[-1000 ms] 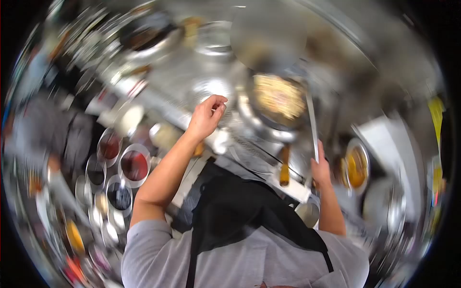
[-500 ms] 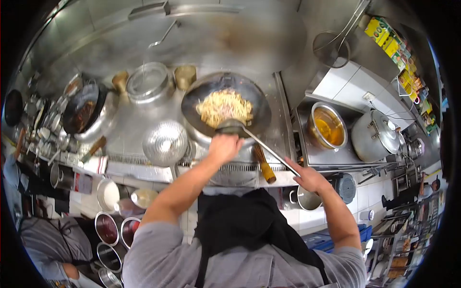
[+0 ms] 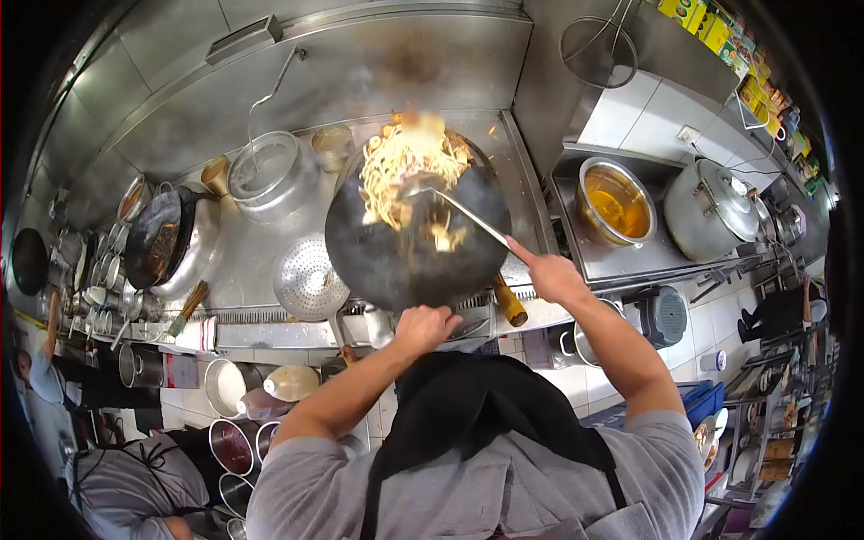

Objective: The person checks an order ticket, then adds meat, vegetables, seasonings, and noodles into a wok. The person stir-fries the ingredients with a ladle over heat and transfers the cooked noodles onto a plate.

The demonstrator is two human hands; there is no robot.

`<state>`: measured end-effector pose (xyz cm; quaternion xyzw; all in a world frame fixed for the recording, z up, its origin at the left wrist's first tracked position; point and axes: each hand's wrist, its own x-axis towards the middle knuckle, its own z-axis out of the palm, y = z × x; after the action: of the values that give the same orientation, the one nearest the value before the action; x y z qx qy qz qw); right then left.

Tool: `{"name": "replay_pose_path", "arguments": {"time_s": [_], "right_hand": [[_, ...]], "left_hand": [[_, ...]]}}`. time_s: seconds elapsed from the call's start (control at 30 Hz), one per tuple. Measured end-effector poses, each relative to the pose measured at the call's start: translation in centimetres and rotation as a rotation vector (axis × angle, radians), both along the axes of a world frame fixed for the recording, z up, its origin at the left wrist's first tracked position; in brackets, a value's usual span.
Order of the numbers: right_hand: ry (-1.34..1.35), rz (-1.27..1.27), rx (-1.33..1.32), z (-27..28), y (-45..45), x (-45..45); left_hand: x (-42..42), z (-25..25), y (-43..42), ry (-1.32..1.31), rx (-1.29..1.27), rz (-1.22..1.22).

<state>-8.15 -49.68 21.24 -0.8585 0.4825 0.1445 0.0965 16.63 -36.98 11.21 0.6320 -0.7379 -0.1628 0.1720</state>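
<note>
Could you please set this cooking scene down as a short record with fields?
Left hand: gripping the wok at its near edge
Right hand: holding the ladle by its handle
Noodles: mostly toward the wok's far side, at the ladle's bowl
Left of wok: perforated strainer
Right of wok: steel bowl of orange-yellow liquid, then lidded pot

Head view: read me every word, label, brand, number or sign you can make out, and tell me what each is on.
None: no text is readable here.
Yellow packages, upper right: printing too small to read.
Red-and-white patch beside the steel pot, left: too blurred to read.
White tub, right: too small to tell any lettering.
Wok and ladle: no lettering visible.
</note>
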Motion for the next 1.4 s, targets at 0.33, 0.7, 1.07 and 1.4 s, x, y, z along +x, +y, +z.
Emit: {"name": "replay_pose_path", "arguments": {"time_s": [0.33, 0.7, 1.07, 1.4], "right_hand": [[-0.295, -0.212, 0.158, -1.4, -1.7, -5.0], [-0.434, -0.273, 0.253, -2.4, -2.0, -7.3], [-0.366, -0.053, 0.356, -0.3, -5.1, -8.0], [-0.022, -0.042, 0.063, -3.1, -3.3, 2.6]], "left_hand": [[2.6, -2.6, -8.5, 0.395, -0.556, 0.168], [10.9, -17.5, 2.4, 0.61, -0.046, 0.915], [6.5, -6.3, -8.1, 2.074, 0.325, 0.809], [1.9, -6.5, -6.4, 1.756, 0.268, 0.782]]}}
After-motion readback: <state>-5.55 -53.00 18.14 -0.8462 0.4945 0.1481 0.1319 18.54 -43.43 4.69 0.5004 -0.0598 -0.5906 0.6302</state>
